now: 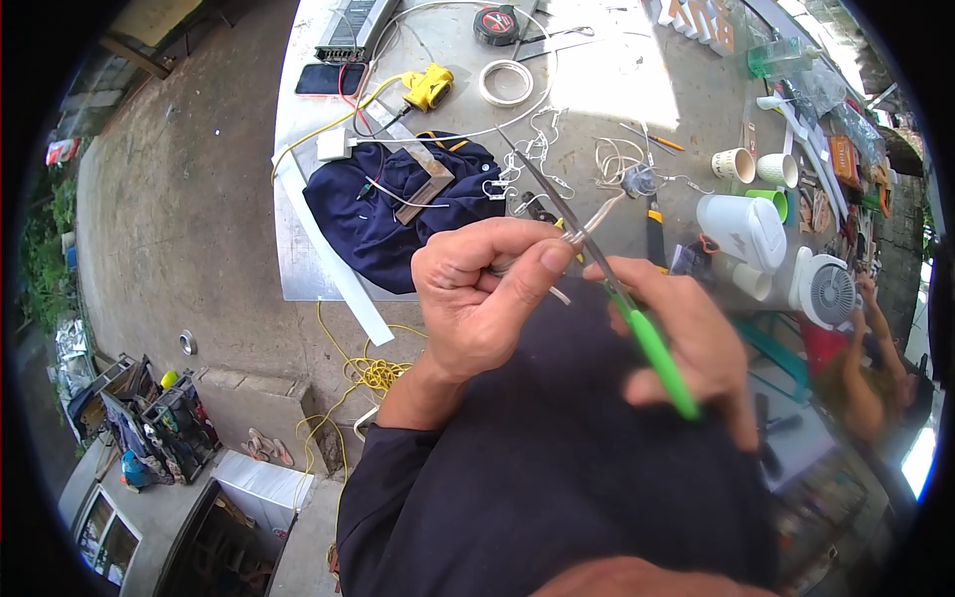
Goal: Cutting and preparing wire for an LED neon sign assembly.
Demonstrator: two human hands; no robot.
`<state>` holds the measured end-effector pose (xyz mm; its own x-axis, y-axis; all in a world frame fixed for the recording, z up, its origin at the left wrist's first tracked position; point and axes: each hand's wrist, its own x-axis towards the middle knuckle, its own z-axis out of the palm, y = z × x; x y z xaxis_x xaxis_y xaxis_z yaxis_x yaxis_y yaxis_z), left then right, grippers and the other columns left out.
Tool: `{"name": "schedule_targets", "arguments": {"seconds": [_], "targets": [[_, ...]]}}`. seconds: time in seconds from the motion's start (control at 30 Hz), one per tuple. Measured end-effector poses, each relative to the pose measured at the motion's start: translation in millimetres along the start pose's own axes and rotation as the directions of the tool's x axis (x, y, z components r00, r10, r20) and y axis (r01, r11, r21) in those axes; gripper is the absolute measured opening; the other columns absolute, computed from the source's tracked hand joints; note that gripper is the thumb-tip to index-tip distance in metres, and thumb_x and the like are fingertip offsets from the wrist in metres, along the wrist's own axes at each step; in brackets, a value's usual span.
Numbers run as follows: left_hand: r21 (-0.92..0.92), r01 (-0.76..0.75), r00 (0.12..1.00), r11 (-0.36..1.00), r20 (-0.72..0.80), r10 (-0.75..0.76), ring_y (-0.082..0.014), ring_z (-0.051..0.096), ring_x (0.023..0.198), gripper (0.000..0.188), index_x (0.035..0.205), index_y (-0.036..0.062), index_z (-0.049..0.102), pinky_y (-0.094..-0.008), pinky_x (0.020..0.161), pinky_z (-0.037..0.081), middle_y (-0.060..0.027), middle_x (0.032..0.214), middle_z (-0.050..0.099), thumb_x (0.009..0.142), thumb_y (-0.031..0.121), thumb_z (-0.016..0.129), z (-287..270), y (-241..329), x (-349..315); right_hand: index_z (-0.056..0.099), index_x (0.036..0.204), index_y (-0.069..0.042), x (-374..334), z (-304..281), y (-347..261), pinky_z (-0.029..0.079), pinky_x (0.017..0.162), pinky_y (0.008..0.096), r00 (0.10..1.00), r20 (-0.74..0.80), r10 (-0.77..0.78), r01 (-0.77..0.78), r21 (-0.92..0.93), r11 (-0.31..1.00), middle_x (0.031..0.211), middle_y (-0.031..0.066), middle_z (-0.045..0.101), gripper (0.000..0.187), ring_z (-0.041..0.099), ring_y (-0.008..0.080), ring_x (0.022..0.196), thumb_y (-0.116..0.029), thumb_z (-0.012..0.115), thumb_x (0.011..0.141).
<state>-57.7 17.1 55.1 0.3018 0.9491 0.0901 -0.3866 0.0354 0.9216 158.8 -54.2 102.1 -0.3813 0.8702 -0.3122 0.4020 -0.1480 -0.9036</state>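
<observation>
My left hand [482, 294] pinches a thin white cable [597, 221] between thumb and fingers, close to my chest. My right hand [686, 333] grips a pair of green-handled pliers [652, 343], whose long dark jaws [557, 194] cross the cable just past my left thumb. The cable runs up to a small grey fitting [637, 181] on the table. Both hands hover above a grey table [617, 80], over my dark sleeves.
On the table lie a dark blue cloth [388, 214] with a metal bar, a yellow tool [428, 88], a tape roll [505, 83], a tape measure [495, 25], cups [734, 164], a white jug [741, 229] and a small fan [826, 291]. Another person's arm [865, 368] shows at right.
</observation>
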Motion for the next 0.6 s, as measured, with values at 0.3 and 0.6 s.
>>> {"name": "schedule_targets", "arguments": {"seconds": [0.3,0.6], "targets": [[-0.041,0.041,0.999,0.998,0.012,-0.041,0.0037,0.041,0.054,0.008,0.094,-0.0047,0.074,-0.0159,0.047,0.026,0.0020,0.069,0.066,0.095,0.001,0.069,0.7,-0.5,-0.3,0.046,0.139,-0.004,3.9,-1.3,-3.0,0.051,0.077,0.0459,0.999,0.014,-0.037,0.038,-0.120,0.992,0.104,0.0195,0.066,0.103,0.067,0.0433,0.088,-0.073,0.079,0.068],[-0.059,0.067,0.998,0.996,-0.011,-0.068,0.0038,0.041,0.054,0.008,0.094,-0.0046,0.074,-0.0161,0.047,0.026,0.0022,0.069,0.066,0.095,0.002,0.069,-1.3,-6.1,-4.1,0.045,0.139,-0.004,5.0,-1.6,-2.8,0.051,0.079,0.0466,0.999,0.039,0.007,-0.002,-0.126,0.992,0.106,0.0216,0.066,0.103,0.066,0.0453,0.091,-0.071,0.079,0.069]]}}
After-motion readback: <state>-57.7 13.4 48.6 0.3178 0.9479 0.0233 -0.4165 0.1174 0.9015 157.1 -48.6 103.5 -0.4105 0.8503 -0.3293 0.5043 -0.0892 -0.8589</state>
